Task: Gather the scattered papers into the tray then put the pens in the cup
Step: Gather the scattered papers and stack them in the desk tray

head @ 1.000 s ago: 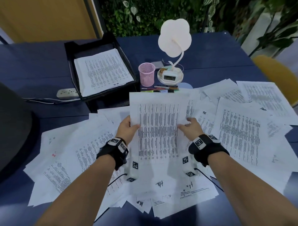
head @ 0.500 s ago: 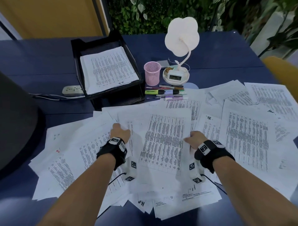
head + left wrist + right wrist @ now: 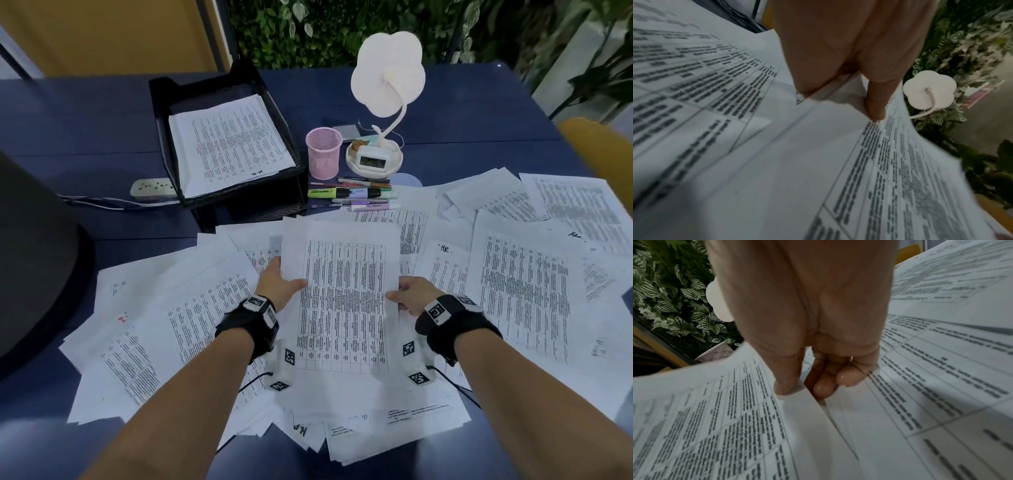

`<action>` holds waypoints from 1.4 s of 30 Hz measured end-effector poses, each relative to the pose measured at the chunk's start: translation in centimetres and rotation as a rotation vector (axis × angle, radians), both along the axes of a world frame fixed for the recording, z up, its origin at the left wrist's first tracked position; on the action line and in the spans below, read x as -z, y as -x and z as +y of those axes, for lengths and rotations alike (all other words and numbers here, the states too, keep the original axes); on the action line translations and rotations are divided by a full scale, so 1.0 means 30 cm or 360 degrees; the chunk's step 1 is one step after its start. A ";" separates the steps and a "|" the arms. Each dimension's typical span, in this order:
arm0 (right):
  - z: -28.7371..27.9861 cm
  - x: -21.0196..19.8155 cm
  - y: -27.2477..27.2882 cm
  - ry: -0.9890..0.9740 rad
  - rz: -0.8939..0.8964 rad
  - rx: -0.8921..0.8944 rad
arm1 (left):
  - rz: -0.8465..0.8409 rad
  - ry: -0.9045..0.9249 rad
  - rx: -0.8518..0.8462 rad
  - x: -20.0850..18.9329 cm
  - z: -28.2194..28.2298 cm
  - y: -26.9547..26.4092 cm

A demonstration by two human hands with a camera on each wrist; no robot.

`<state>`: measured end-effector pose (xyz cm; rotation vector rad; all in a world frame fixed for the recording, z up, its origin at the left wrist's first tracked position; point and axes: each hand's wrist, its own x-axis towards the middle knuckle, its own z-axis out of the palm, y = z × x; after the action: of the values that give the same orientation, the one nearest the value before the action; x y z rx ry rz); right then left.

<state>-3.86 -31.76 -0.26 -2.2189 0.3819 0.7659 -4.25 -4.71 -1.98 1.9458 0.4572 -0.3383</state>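
From the head view, we hold a sheet (image 3: 342, 291) by its two long edges, the left hand (image 3: 279, 286) on the left edge and the right hand (image 3: 409, 296) on the right. It is lifted a little above the scattered papers (image 3: 524, 294) that cover the tabletop (image 3: 85, 113). The tray (image 3: 219, 85), already with some pages inside, stands behind to the left, with the cup (image 3: 323, 152) just beside it and the pens (image 3: 356, 197) lying in front of the cup.

In the left wrist view, our thumb (image 3: 875, 104) presses on top of the sheet; the other fingers are hidden under it.

In the right wrist view, the thumb (image 3: 787, 378) lies on the paper edge and the curled fingers (image 3: 838, 378) pinch from below.

We judge the paper to be very light, thin and floppy, and it bends easily. Holding both side edges near the middle should keep it flat.
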 end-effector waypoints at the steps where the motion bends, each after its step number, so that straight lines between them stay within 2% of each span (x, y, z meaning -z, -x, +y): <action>1: 0.002 0.003 -0.001 -0.0002 0.0002 -0.0001 | -0.0015 0.0011 0.0027 -0.003 -0.003 0.000; 3: 0.006 0.008 -0.004 0.0015 0.0022 0.0026 | -0.0061 0.0079 0.0007 -0.015 -0.005 -0.005; 6: 0.009 0.006 -0.006 -0.0047 0.0020 0.0242 | -0.0127 0.0223 -0.0038 -0.043 0.011 -0.022; 9: 0.011 -0.009 -0.018 -0.0146 -0.0166 0.0277 | -0.0214 0.0348 -0.0021 -0.082 0.037 -0.051; 12: 0.050 -0.042 -0.038 -0.0369 -0.0278 0.0325 | -0.0281 0.0524 -0.0078 -0.130 0.048 -0.084; 15: 0.106 -0.081 -0.068 -0.0748 -0.0301 0.0493 | -0.0344 0.0660 -0.0128 -0.167 0.038 -0.110; 22: 0.137 -0.160 -0.101 -0.0874 -0.0749 0.0746 | -0.0482 0.0500 -0.0199 -0.221 0.036 -0.145; 25: 0.146 -0.207 -0.113 -0.0896 -0.0912 0.0731 | -0.0561 0.0475 -0.0174 -0.248 0.020 -0.149; 33: 0.190 -0.313 -0.138 -0.0873 -0.1415 0.0678 | -0.1030 0.0396 -0.0325 -0.367 -0.061 -0.167; 38: 0.190 -0.298 -0.121 -0.0949 -0.1353 0.0716 | -0.0976 0.0461 -0.0207 -0.333 -0.048 -0.132; 42: 0.169 -0.274 -0.124 -0.0907 -0.1187 0.0695 | -0.0867 0.0522 -0.0280 -0.314 -0.013 -0.124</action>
<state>-0.14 -26.69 7.95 -1.6339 0.2162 -0.1937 -0.53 -5.11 7.44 1.5778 0.1946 0.2203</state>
